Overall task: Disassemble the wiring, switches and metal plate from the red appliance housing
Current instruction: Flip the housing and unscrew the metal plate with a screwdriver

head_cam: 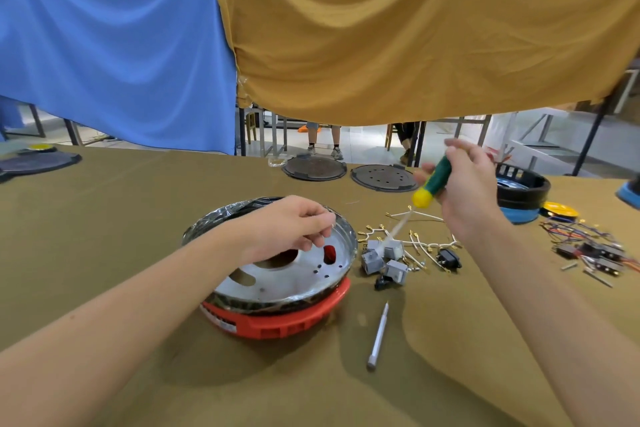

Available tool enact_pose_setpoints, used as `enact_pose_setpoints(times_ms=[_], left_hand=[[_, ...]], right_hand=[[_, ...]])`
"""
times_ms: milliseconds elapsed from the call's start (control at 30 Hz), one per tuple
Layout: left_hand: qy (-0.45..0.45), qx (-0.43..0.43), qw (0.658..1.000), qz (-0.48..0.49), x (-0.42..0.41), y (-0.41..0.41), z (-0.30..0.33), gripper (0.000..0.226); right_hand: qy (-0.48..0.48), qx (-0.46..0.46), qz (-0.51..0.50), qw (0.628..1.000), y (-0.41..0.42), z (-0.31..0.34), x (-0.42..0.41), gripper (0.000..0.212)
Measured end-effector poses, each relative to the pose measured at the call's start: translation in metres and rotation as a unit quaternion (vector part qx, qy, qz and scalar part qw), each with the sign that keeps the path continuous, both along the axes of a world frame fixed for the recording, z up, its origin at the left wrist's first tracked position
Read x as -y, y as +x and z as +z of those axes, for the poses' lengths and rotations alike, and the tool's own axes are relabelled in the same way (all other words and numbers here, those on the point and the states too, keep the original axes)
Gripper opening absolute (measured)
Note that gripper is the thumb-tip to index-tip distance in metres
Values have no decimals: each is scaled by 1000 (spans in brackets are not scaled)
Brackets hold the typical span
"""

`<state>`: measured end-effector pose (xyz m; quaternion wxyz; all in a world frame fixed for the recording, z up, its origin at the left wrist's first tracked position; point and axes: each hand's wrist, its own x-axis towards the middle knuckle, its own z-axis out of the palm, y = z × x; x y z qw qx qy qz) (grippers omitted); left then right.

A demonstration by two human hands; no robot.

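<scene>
Now left hand hovering over metal plate, fingertips pinching something tiny, plate sitting atop red housing. Right hand gripping screwdriver, fingers wrapping handle. Risk: tiny piece slipping, dropping through plate hole.

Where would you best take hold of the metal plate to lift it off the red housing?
Grip the metal plate at its raised rim on the right side, fingers hooking under the lip from outside. There the rim overhangs the red housing, and the left hand hovers over the far part.
</scene>
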<state>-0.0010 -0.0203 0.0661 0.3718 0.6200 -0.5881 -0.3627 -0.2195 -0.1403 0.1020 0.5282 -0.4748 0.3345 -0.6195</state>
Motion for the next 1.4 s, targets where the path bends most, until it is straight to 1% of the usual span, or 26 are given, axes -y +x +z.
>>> enact_pose_setpoints(times_ms=[67, 133, 167, 233, 333, 433, 533, 633, 667, 700, 733, 767, 800, 833, 867, 900, 933, 1000, 1067, 1167, 1267, 1333, 1400], left_hand=[[9, -83, 996, -1, -2, -8, -1, 22], [18, -145, 989, -1, -4, -19, 0, 21], [22, -173, 985, -1, -5, -26, 0, 20], [22, -215, 976, 9, -6, -37, 3, 20], [13, -244, 969, 45, -7, -50, 4, 18], [14, -272, 960, 65, -10, -58, 4, 16], [20, -307, 949, 72, -15, -63, 4, 16], [14, -293, 953, 75, -18, -66, 5, 19], [7, -270, 960, 74, -19, -67, 5, 21], [-3, -222, 972, 77, -20, -68, 5, 23], [-19, -133, 987, 85, -22, -68, 5, 24], [-38, -3, 995, 97, -24, -67, 4, 25], [-56, 145, 983, 103, -27, -64, 2, 26], [-61, 269, 956, 94, -31, -62, 0, 30], [-51, 353, 931, 82, -34, -60, -3, 38], [-32, 401, 913, 69, -37, -58, -7, 47], [-13, 429, 901, 57, -40, -57, -12, 52], [0, 468, 883, 48, -42, -58, -17, 53], [-6, 490, 871, 47, -42, -60, -19, 48], [-4, 499, 865, 41, -42, -62, -18, 46], [-4, 503, 864, 31, -44, -60, -17, 45], [-6, 509, 860, 23, -45, -59, -16, 45], [-4, 517, 856, 12, -46, -59, -14, 43]], right_hand=[[35, -19, 43, 998, -2, -8, -8, 14], [31, -84, 97, 991, 1, -18, -20, 7], [16, -122, 124, 985, 3, -23, -27, 7], [-31, -186, 172, 967, 7, -32, -41, 15], [-100, -223, 230, 942, 11, -44, -59, 22], [-134, -219, 235, 937, 9, -48, -68, 24], [-174, -238, 199, 935, 6, -50, -72, 16], [-204, -275, 155, 927, 6, -50, -74, 11], [-197, -281, 149, 927, 5, -50, -73, 12], [-171, -281, 146, 933, 3, -50, -70, 13], [-126, -272, 143, 943, 0, -50, -65, 15], [-72, -259, 138, 953, -5, -49, -59, 16], [-23, -251, 131, 959, -11, -50, -51, 18], [13, -258, 122, 958, -18, -53, -44, 20], [37, -280, 113, 953, -25, -59, -36, 21], [53, -310, 108, 943, -30, -65, -29, 22], [65, -340, 103, 932, -35, -72, -24, 21], [91, -384, 94, 914, -38, -85, -17, 21], [116, -389, 79, 910, -38, -93, -12, 22], [137, -364, 70, 919, -37, -95, -7, 22], [176, -278, 78, 941, -44, -94, -4, 19], [209, -185, 71, 958, -51, -93, -1, 19], [242, -75, 58, 966, -58, -91, 4, 17]])
